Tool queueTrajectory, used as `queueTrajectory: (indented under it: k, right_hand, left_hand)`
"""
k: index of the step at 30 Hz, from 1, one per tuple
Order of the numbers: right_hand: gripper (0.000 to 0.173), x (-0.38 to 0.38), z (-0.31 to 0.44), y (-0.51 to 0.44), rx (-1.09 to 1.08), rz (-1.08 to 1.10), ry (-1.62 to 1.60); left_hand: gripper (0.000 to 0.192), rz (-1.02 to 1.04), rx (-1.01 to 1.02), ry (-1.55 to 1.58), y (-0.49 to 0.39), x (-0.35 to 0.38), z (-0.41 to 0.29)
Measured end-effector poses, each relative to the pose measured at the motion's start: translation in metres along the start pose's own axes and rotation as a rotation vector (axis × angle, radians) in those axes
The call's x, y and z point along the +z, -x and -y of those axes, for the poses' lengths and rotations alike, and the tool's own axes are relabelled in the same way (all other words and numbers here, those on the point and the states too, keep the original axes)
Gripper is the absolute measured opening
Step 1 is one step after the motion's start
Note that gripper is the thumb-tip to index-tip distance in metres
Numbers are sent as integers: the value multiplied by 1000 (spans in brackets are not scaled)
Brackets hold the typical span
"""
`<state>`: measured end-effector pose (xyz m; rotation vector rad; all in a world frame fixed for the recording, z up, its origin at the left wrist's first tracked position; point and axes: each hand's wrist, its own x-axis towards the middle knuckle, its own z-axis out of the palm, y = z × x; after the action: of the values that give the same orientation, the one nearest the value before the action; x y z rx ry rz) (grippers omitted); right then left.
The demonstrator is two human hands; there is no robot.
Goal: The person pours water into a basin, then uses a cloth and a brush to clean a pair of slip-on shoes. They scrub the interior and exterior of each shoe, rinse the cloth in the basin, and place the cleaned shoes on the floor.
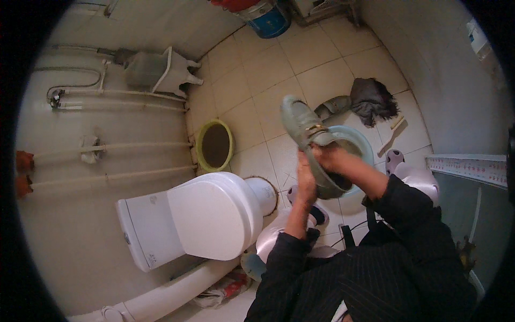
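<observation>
A grey-green loafer (299,116) with a gold-coloured buckle is held up in front of me, its toe pointing away. My left hand (306,179) grips its side near the sole. At the shoe's opening, just behind the buckle, my right hand (328,157) grips the upper; those fingertips are partly hidden and blurred. Beneath the shoe stands a light blue basin (365,143), partly covered by the shoe and my right forearm. A second similar shoe (336,106) lies on the tiles beyond the basin, beside a dark grey cloth (370,100).
A wooden-handled brush (390,139) lies right of the basin. To the left are a white toilet (217,217) with its lid down and a yellow-green tub (199,153). A white plastic stool (173,74) and a blue bucket (269,22) stand farther off. Pipes (132,147) run along the left wall.
</observation>
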<state>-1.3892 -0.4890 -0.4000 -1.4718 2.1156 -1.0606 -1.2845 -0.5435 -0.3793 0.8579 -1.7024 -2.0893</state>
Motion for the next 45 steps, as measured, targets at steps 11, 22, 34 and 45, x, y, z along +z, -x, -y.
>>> queueTrajectory:
  k: [11,22,34,45]
  right_hand:
    - [28,-24,30,10,-207,60,-478]
    - [43,-29,1,1,-148,-191,-207]
    - [37,-42,34,1,132,-24,-252]
    - [26,-42,28,14,53,214,-441]
  left_hand:
    - [55,-4,44,359,-12,-40,12]
    - [49,23,126,344,-1,23,-18]
    - [48,-34,227,264,-12,-8,-20]
    - [45,-109,259,308,-28,-35,-11]
